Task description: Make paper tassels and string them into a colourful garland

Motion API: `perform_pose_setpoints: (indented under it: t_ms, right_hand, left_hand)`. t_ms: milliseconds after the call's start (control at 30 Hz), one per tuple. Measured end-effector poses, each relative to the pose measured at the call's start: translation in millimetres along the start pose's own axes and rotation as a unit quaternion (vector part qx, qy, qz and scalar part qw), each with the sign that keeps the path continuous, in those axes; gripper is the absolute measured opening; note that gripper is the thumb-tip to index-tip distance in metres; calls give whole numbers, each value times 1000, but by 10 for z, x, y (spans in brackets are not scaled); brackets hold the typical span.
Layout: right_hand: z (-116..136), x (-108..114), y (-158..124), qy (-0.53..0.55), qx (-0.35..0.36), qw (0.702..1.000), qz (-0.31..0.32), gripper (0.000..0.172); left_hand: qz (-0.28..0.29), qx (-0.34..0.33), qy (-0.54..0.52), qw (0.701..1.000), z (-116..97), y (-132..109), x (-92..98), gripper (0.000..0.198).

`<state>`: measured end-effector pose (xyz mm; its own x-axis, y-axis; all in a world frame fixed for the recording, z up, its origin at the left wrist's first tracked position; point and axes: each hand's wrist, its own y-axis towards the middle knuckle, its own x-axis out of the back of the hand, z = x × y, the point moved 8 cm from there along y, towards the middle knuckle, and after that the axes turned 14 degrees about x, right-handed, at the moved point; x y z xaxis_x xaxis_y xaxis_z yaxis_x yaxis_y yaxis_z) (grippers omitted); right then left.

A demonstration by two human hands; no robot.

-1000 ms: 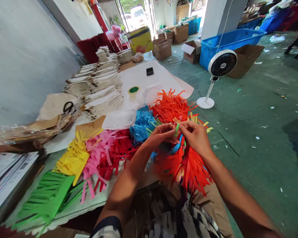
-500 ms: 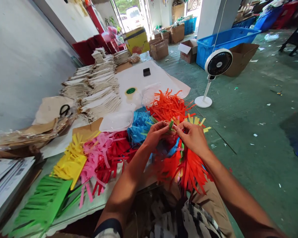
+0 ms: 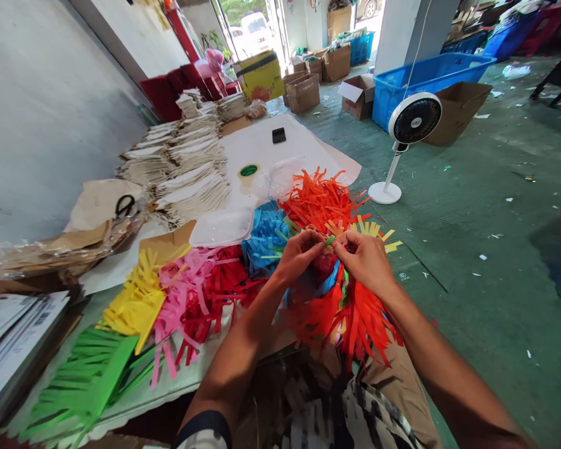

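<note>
Cluttered table, fringed paper piles, green concrete floor, fan

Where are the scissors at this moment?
In the head view, the scissors lie at the far left on a beige sheet, near the wall and just left of the cream stacks.

The left hand and right hand are bare, as are both forearms. A dark short sleeve rings the left upper arm; a black-and-white patterned shirt and tan trousers show nearest.
</note>
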<state>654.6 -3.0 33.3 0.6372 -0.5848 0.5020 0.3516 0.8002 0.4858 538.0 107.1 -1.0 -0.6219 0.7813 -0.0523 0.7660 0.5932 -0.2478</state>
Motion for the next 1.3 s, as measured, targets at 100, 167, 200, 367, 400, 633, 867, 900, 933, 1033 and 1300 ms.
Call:
perform_pose_setpoints:
  t_ms: [100, 167, 200, 367, 400, 633, 867, 900, 933, 1033, 1300]
  right_hand:
    - [2, 3, -5, -4, 7, 1000, -8, 23]
    - [-3, -1, -10, -3, 6, 1000, -9, 24]
    - [-7, -4, -13, -1, 5, 1000, -9, 24]
    - [-3, 2, -20, 2, 9, 1000, -10, 22]
    - [6, 9, -21, 2, 11, 1000, -11, 22]
    - [32, 42, -16, 66, -13, 998, -6, 24]
    - [-68, 109, 55, 184, -26, 982, -39, 26]
    - [-77, 126, 56, 207, -33, 977, -45, 25]
    - [-75, 150, 57, 223, -37, 973, -51, 24]
    - [-22, 255, 62, 239, -29, 969, -63, 19]
    - [253, 510, 221, 130, 87, 987, -30, 21]
  left_hand:
    - [-1, 4, 13, 1000, -18, -17, -18, 52]
    - [-1, -6, 29, 1000, -39, -31, -38, 52]
    - [-2, -14, 43, 999, -49, -37, -49, 52]
    - [-36, -17, 104, 994, -46, -45, -60, 45]
    - [-47, -17, 115, 992, -55, -49, -60, 43]
    - [-121, -68, 241, 961, -298, -156, -120, 20]
    - [-95, -99, 276, 951, -558, -248, -314, 20]
    - [-93, -105, 274, 951, -590, -252, -326, 22]
    - [-90, -107, 270, 953, -611, -252, -331, 25]
    - [-43, -96, 259, 960, -614, -235, -347, 40]
    - [-38, -197, 440, 875, -893, -360, -417, 45]
